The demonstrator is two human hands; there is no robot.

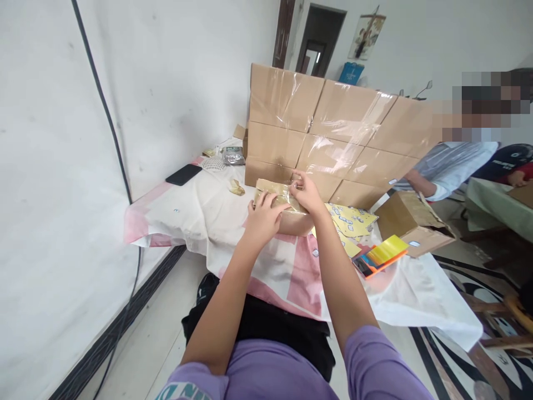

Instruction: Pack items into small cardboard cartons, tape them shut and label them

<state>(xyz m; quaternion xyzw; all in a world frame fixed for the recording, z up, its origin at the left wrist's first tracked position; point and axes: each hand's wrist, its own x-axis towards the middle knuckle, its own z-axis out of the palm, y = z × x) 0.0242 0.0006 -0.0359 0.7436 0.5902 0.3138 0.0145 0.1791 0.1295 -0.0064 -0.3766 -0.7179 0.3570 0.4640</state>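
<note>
A small cardboard box point(296, 223) sits in front of me on the cloth-covered table, with shiny clear tape point(286, 194) across its top. My left hand point(265, 215) lies on the left part of the top, fingers spread and pressing down. At the far right corner of the box, my right hand point(306, 191) has its thumb and fingers drawn together at the taped edge. Whatever those fingertips pinch is too small to make out. Just behind both hands stands a wall of stacked cardboard boxes point(333, 150), wrapped in glossy clear film.
To the left lie a black phone point(184, 174) and a crumpled tape scrap point(237, 188). Yellow printed sheets point(352, 219), a bright orange-and-yellow package point(381, 255) and an open carton point(412, 219) are at the right. A person in a light blue shirt point(447, 164) is beyond them.
</note>
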